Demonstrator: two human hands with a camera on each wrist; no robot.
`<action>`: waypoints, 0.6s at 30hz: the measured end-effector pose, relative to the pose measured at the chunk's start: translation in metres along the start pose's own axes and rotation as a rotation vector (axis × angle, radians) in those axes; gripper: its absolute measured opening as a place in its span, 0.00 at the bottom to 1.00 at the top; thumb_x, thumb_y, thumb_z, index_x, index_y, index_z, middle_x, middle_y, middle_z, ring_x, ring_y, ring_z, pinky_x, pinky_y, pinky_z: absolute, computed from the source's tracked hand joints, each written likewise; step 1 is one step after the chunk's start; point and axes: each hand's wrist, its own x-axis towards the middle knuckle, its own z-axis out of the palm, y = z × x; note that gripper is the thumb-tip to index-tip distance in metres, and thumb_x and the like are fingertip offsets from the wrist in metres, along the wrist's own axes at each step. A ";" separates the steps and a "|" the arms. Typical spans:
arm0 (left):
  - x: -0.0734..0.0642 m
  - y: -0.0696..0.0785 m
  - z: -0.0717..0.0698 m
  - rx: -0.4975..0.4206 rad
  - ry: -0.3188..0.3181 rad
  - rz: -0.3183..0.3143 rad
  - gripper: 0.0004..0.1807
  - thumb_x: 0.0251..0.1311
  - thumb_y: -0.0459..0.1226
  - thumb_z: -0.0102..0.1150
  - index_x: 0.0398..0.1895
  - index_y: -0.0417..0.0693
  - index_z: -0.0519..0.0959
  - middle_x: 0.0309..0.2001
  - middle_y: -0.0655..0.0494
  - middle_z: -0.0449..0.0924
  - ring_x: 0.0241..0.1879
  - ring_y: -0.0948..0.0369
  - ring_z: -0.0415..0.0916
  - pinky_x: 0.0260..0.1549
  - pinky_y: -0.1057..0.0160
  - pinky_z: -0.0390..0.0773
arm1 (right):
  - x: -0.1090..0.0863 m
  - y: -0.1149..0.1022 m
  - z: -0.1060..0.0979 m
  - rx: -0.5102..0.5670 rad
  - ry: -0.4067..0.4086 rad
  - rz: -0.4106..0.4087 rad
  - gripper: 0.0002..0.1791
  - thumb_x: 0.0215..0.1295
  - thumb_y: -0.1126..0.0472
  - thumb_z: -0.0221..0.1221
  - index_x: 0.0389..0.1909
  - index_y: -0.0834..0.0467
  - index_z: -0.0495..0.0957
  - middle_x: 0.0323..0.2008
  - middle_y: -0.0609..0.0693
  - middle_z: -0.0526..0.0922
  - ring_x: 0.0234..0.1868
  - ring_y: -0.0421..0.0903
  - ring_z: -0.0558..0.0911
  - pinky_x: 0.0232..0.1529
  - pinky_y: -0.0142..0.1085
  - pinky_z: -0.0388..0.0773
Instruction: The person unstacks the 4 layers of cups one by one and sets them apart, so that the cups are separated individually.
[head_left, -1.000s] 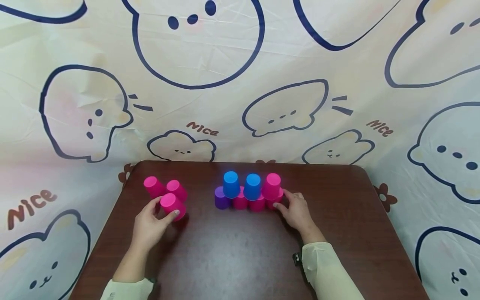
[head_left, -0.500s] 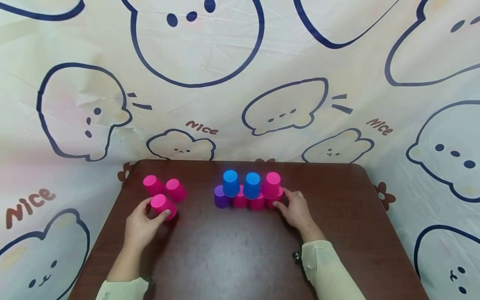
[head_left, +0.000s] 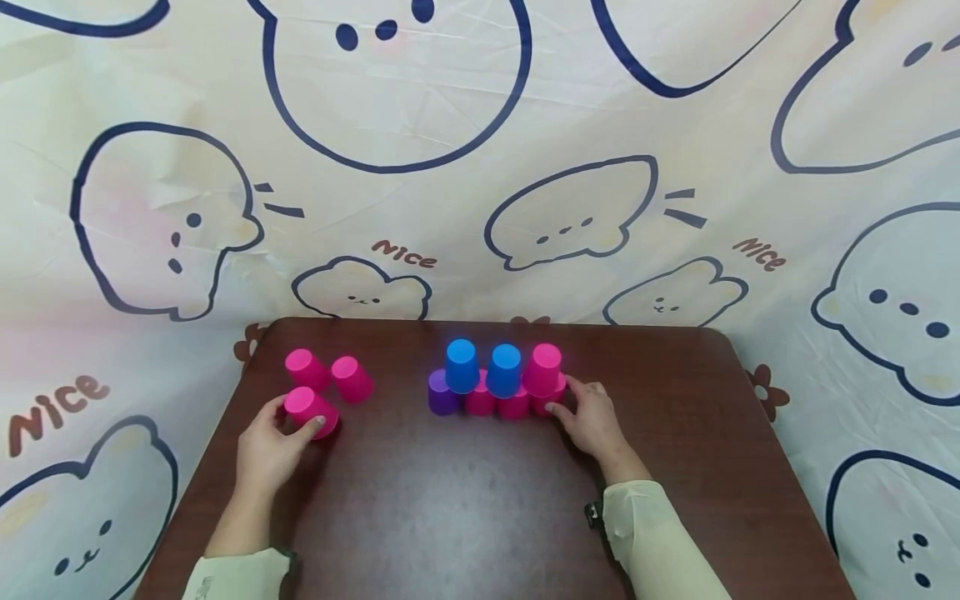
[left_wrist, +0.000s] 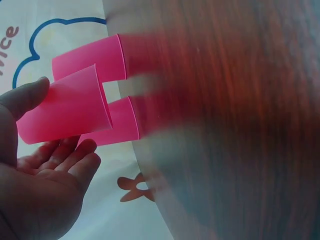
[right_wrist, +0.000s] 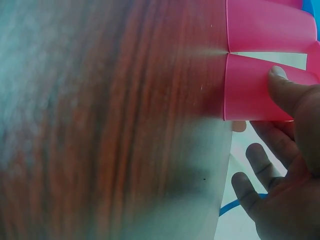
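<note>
On the left, my left hand [head_left: 266,450] holds an upside-down pink cup [head_left: 307,407] between thumb and fingers. In the left wrist view, the rim of this held cup [left_wrist: 70,107] is level with the table side, close over the wood. Just behind it stand two other upturned pink cups, one farther left [head_left: 306,369] and one to the right [head_left: 352,379]. My right hand [head_left: 596,421] grips the rightmost bottom pink cup [right_wrist: 250,92] of a two-level cup wall, thumb in front. Its upper level has two blue cups [head_left: 461,365] and a pink cup [head_left: 543,369].
A purple cup [head_left: 443,394] ends the wall's bottom row at left, beside pink cups [head_left: 480,398]. Everything stands near the back of the brown table [head_left: 465,517]. A cartoon-printed cloth [head_left: 450,208] hangs behind the back edge and along both sides.
My left hand has moved left with the pink cup, away from the cup wall and to the front of the two loose pink cups. My right hand has stayed at the wall.
</note>
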 end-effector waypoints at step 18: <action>0.015 -0.009 -0.003 0.036 0.002 -0.034 0.45 0.64 0.49 0.70 0.76 0.36 0.62 0.69 0.29 0.69 0.65 0.31 0.69 0.59 0.31 0.74 | 0.000 0.001 0.000 0.014 0.002 -0.005 0.38 0.67 0.47 0.69 0.75 0.52 0.70 0.62 0.55 0.81 0.60 0.55 0.73 0.60 0.57 0.77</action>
